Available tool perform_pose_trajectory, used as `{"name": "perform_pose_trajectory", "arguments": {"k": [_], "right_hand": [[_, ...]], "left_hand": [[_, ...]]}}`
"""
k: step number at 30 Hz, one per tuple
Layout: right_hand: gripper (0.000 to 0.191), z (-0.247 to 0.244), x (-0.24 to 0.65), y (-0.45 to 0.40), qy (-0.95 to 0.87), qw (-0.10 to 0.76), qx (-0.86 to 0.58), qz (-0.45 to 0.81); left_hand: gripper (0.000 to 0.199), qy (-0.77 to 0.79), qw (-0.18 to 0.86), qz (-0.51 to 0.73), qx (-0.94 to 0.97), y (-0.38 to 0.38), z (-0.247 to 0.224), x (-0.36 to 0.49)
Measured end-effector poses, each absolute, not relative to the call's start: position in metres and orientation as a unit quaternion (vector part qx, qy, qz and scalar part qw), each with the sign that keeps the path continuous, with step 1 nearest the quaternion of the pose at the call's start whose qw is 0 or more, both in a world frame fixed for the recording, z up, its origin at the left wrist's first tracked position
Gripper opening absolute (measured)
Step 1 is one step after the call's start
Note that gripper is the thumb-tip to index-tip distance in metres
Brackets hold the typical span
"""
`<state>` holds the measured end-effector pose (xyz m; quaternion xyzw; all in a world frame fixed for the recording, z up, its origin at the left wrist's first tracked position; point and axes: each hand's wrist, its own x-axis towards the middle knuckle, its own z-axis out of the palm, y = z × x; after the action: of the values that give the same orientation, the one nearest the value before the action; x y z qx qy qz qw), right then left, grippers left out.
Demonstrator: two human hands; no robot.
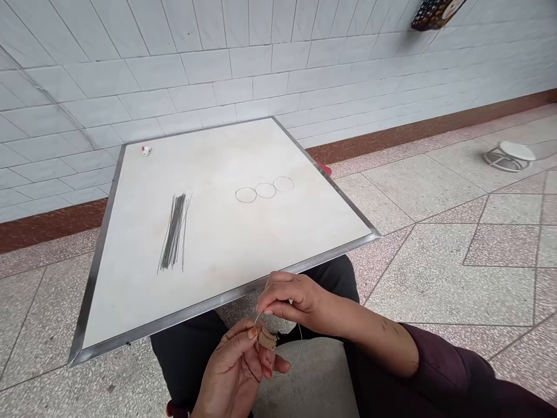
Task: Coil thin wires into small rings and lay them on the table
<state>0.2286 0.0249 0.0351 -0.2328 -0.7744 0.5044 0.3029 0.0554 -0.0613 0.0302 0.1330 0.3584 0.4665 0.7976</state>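
Note:
A thin wire [301, 342] curves between my two hands in front of the table's near edge. My left hand [241, 354] is closed, thumb and index finger pinching the wire, with a tan strip [266, 338] around one finger. Just above and to the right, my right hand [291, 297] pinches the same wire near its end. On the white table [213, 244] lie three thin wire rings [265, 190] side by side. A bundle of straight dark wires [174, 232] rests on the left part of the tabletop.
A small white and red object [147, 151] sits at the table's far left corner. Metal trim [226, 299] edges the table, which stands by a tiled wall [252, 58]. A round stool [509, 155] is on the floor to the right.

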Motion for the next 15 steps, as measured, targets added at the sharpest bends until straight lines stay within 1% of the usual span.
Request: {"name": "perform_pose_trajectory", "arguments": {"k": [3, 9, 15], "right_hand": [[0.025, 0.034, 0.229, 0.026, -0.791, 0.298, -0.212, 0.491], [0.025, 0.029, 0.228, 0.026, -0.793, 0.298, -0.199, 0.492], [0.026, 0.023, 0.230, 0.026, -0.813, 0.262, -0.215, 0.474]], "left_hand": [[0.015, 0.364, 0.797, 0.466, 0.124, -0.062, 0.030, 0.056], [0.028, 0.339, 0.808, 0.459, 0.146, -0.061, 0.033, 0.056], [0.023, 0.345, 0.811, 0.458, 0.118, -0.060, 0.026, 0.056]]}}
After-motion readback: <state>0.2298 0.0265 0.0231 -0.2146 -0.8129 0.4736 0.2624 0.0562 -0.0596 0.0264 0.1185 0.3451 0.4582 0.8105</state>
